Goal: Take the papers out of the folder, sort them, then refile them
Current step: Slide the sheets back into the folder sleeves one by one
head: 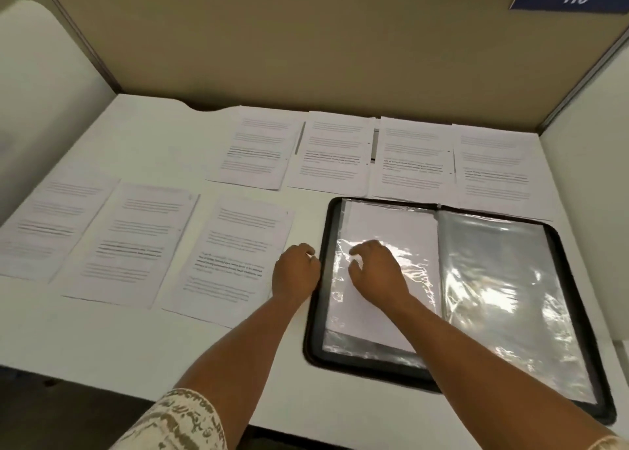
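Right hand (376, 269) fingers loosely curled, resting on clear sleeve (381, 279) of open folder (315, 313), left hand (296, 272) curled at folder's left edge, grip on anything not discernible, sheets (238, 255) on table (102, 340).

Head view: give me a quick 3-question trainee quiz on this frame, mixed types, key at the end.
1. True or false: the folder lies closed on the desk.
2. How many printed sheets lie loose on the desk outside the folder? A) four B) seven C) ten
3. Fill in: the right hand rests on the folder's ____ page.

Key
1. False. It lies open, its clear sleeves showing.
2. B. Four in the far row, three in the near row.
3. Left. That sleeve holds a white sheet; the left hand sits at the folder's left edge.
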Motion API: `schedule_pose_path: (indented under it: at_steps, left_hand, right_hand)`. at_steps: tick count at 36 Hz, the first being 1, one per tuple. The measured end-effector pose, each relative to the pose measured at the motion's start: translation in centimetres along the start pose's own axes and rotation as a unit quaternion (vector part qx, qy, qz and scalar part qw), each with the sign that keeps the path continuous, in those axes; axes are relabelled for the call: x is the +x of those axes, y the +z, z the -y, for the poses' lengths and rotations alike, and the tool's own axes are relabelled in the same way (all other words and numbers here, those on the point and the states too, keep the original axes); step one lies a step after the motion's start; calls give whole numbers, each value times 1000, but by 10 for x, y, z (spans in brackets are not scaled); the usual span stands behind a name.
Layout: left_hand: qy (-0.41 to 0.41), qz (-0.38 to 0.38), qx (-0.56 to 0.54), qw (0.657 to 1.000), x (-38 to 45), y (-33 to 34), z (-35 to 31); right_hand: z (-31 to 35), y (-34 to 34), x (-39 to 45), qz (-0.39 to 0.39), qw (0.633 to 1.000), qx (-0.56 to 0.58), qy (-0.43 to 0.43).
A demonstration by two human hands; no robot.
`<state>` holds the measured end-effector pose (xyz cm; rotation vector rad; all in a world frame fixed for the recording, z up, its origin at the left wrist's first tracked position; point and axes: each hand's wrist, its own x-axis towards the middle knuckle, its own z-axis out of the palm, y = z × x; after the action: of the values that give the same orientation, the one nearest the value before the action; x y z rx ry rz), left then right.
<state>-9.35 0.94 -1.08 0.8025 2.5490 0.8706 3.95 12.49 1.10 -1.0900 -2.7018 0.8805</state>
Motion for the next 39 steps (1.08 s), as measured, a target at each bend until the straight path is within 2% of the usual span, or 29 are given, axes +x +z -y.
schedule_pose_path:
  at_steps: [5, 9, 17, 26, 39]
  left_hand:
    - [30, -22, -10, 999, 56, -35, 19]
    - [27, -34, -13, 999, 107, -63, 35]
    - [13, -44, -4, 999, 202, -110, 76]
    - [-36, -86, -17, 996, 270, -134, 114]
    - [-112, -49, -61, 991, 294, -127, 127]
  right_hand:
    - [58, 3, 53, 7, 997, 75, 29]
    - [94, 11, 100, -15, 991, 122, 53]
    - [147, 34, 183, -52, 991, 116, 51]
    - [166, 64, 240, -25, 981, 133, 142]
    - [168, 97, 255, -35, 956, 202, 210]
